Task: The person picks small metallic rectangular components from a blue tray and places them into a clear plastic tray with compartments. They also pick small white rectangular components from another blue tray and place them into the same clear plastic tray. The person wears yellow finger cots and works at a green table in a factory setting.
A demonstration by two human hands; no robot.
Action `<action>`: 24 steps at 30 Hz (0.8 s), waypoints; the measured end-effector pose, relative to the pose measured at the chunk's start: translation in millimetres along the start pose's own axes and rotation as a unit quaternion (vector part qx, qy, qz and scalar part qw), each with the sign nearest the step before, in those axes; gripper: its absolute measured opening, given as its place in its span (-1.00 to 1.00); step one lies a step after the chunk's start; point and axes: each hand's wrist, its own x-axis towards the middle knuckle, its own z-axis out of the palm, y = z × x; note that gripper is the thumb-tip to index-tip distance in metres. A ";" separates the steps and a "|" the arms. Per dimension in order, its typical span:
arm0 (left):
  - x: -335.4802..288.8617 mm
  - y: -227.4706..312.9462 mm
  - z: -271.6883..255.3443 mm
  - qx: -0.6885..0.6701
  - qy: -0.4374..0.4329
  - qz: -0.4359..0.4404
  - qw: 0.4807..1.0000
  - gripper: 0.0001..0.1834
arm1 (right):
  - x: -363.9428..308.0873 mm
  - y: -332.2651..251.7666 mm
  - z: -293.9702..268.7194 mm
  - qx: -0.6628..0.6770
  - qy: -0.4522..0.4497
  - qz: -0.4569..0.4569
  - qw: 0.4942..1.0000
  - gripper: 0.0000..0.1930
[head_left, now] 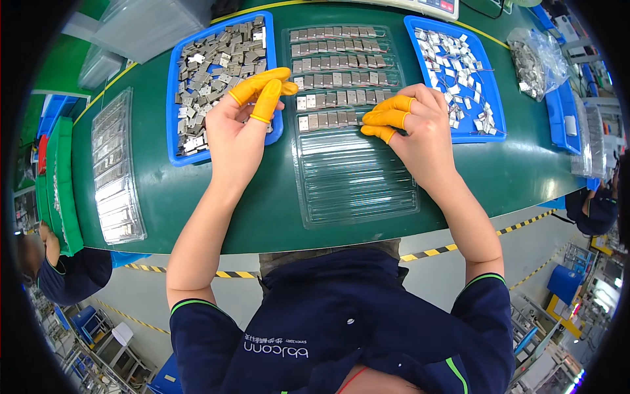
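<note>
Yellow finger cots cover the fingertips of both my hands. My left hand (237,134) is closed in a pinch between the left blue tray and the clear blister tray (357,194); whatever it holds is hidden. My right hand (426,128) pinches at the right end of the lowest filled row, its fingertips hiding what is between them. Several rows of small metal connector pieces (335,80) lie in the blister tray's upper part. The left blue tray (173,111) is heaped with loose metal connector shells (223,56). Small white connectors (456,62) with thin wires lie in the right blue tray (482,138).
Another filled clear tray (115,164) lies at the left on the green table (170,217). A bag of parts (531,62) lies at the far right. A scale-like device (433,5) stands at the back. Other people (75,272) are at both sides.
</note>
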 end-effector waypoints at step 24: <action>27.3 -14.3 -31.1 0.309 0.138 0.057 0.939 -0.70 | 10.5 66.9 -36.3 -0.001 -0.003 0.238 0.971 -0.74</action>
